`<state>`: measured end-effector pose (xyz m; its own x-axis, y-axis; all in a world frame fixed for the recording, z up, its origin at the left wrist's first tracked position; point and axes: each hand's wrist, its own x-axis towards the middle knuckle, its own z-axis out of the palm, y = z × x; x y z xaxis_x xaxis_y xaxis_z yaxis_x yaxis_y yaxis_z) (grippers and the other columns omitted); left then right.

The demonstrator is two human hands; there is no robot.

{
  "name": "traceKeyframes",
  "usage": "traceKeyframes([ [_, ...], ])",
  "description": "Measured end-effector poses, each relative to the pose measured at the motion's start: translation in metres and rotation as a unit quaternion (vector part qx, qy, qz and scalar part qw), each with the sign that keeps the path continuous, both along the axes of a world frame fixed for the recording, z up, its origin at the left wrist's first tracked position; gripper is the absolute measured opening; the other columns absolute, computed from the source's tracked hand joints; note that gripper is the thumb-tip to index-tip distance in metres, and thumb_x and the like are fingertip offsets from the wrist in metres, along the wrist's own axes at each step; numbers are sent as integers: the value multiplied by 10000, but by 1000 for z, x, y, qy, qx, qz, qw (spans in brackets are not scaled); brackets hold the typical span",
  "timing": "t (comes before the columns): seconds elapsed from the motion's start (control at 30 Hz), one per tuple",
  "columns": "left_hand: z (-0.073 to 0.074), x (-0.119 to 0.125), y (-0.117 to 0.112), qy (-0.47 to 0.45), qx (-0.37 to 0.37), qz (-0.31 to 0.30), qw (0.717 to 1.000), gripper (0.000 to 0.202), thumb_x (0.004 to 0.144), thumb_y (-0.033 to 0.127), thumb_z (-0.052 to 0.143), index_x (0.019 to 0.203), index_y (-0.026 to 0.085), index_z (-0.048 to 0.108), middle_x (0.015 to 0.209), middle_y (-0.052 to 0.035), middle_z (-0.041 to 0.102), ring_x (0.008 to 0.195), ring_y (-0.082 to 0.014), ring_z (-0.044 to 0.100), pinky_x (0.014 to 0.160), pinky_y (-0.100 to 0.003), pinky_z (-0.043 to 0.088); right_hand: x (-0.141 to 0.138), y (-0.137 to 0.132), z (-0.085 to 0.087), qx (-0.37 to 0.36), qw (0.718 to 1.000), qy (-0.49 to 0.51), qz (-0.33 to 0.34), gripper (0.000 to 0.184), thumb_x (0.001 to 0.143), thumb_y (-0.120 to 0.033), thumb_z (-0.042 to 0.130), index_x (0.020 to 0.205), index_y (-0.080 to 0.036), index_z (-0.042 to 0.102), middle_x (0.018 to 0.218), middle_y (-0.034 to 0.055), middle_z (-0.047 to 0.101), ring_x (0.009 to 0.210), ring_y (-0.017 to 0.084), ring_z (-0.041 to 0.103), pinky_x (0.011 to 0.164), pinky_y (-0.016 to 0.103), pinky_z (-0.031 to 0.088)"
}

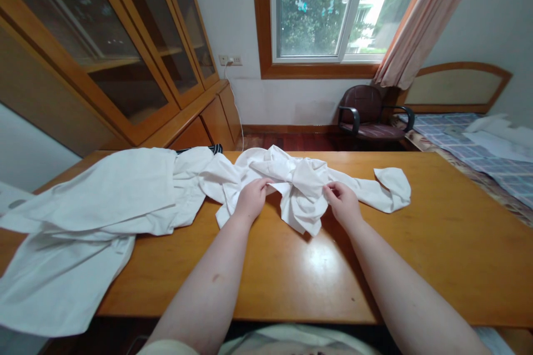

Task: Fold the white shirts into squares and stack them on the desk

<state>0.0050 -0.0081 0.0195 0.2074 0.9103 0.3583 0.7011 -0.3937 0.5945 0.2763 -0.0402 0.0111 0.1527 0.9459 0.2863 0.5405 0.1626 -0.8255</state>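
Note:
A white long-sleeved garment (133, 188), which looks like a shirt, lies crumpled across the wooden table (449, 255). Its wide body spreads to the left, with a lower part hanging past the near edge. The middle is bunched into loose folds, and a sleeve stretches right to a folded end. My left hand (252, 199) pinches the cloth at the left of the bunched part. On the opposite side, my right hand (343, 201) has a fold between thumb and fingers. Cloth hides some of the left fingertips.
A dark striped item (216, 149) peeks out behind the garment. Glass-door cabinets (137, 39) stand at the left. Beyond the table are a maroon armchair (364, 111) and a window (316, 5). A bed (483, 127) with a plaid cover is at the right.

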Motion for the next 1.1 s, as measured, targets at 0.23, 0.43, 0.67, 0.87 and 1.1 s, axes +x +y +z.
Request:
traceKeyframes([
  [0.23,1,-5,2,-26,29,50,998,294,826,145,377,946,214,637,948,-53,662,938,-225,590,844,-344,447,10,7,-1,-36,986,150,-66,344,739,-511,601,774,-169,624,651,15,605,586,156,517,535,264,389],
  [0.43,1,-8,3,-62,45,72,994,289,819,134,357,920,204,618,929,-57,648,942,-223,584,857,-350,440,16,13,-2,-30,977,186,-97,334,704,-501,636,751,-170,630,689,18,618,634,162,532,572,271,417],
  [0.67,4,-12,3,-119,41,116,985,273,824,151,365,931,202,611,943,-42,656,942,-213,589,861,-343,445,34,22,-13,-18,962,243,-125,309,689,-479,662,754,-178,635,706,6,630,649,158,540,601,273,429],
  [0.87,0,-17,6,-197,53,191,960,242,797,144,392,879,221,605,904,-8,662,908,-192,591,835,-313,447,41,25,-11,-14,941,292,-169,315,648,-460,679,759,-168,635,686,10,635,634,161,551,596,282,441],
  [1.1,-7,-24,11,-314,38,229,920,148,775,208,474,864,236,589,920,8,674,915,-175,603,845,-299,450,50,28,-10,4,932,281,-229,325,627,-470,652,738,-168,609,651,11,615,616,164,545,591,290,446],
])
